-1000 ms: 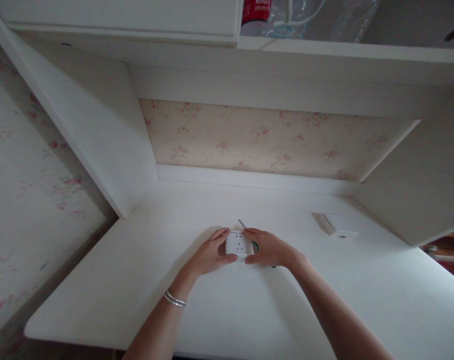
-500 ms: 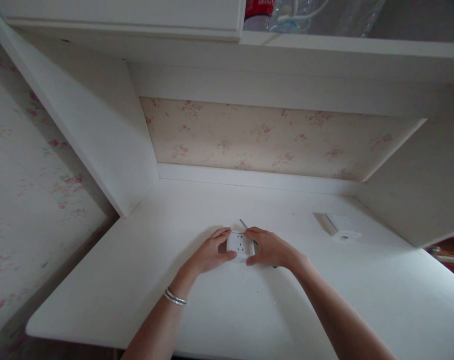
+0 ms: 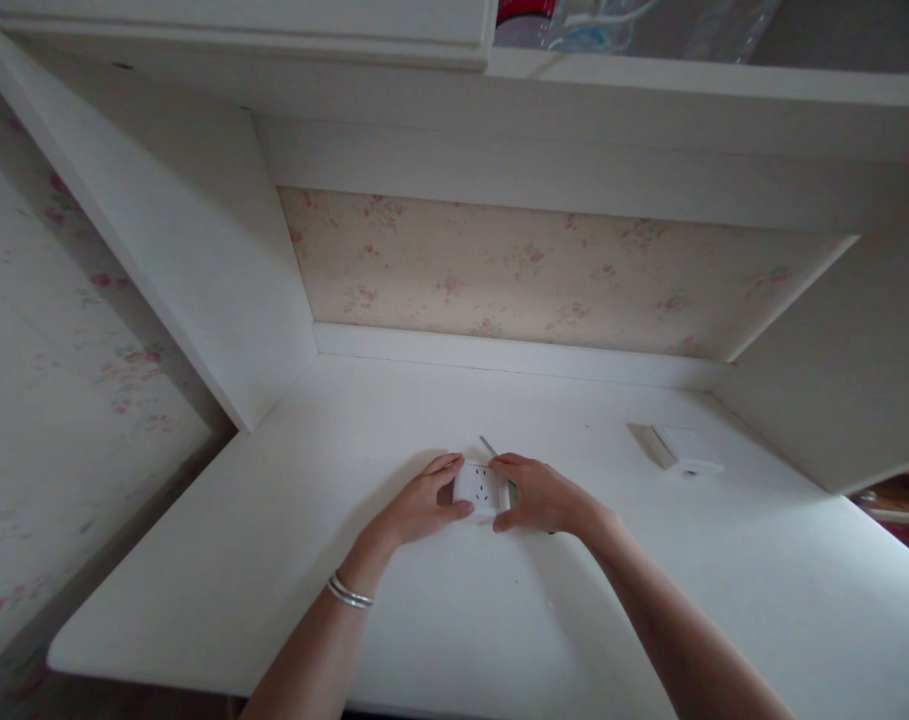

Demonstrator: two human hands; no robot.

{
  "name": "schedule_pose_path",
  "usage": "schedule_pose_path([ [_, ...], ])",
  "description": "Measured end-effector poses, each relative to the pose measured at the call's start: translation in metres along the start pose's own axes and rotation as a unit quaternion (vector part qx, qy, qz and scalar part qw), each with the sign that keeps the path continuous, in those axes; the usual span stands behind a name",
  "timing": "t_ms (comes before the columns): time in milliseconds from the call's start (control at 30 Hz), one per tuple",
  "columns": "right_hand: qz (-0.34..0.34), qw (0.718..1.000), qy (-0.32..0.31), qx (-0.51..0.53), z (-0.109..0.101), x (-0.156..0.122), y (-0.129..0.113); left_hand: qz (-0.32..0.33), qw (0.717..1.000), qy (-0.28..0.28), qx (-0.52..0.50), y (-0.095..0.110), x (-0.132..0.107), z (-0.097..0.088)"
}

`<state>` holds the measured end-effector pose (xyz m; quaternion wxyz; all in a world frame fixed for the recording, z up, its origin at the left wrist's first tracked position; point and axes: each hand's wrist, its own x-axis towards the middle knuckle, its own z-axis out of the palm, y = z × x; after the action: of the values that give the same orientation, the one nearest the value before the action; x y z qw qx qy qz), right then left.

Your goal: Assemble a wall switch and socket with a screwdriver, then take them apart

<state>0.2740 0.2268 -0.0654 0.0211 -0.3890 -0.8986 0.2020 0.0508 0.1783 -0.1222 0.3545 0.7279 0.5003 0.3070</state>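
A small white wall socket (image 3: 480, 486) with dark slots lies face up on the white desk (image 3: 454, 610). My left hand (image 3: 422, 504), with a silver bracelet on its wrist, grips the socket's left side between thumb and fingers. On the socket's right side my right hand (image 3: 540, 494) holds it the same way. A thin metal shaft (image 3: 487, 445), like a screwdriver tip, sticks out behind the right hand's fingers; its handle is hidden under that hand.
A white plate-like part (image 3: 679, 449) lies at the back right of the desk. White side panels close the desk in on the left and right, with floral wallpaper (image 3: 544, 275) behind. A shelf overhead carries a red-labelled bottle (image 3: 521, 12).
Both hands stay on the socket in the same place. Only the camera has tilted slightly.
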Motion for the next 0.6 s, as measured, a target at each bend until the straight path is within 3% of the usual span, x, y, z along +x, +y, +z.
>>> schedule_pose_path([
  [333,0.025,0.998,-0.003,-0.065,0.000,-0.001,-0.014,0.003,1.000,-0.013,0.028,0.000,0.000,0.000],
  [600,0.018,0.999,-0.024,-0.027,-0.004,-0.001,-0.013,-0.004,1.000,0.005,0.014,0.002,-0.003,0.001],
])
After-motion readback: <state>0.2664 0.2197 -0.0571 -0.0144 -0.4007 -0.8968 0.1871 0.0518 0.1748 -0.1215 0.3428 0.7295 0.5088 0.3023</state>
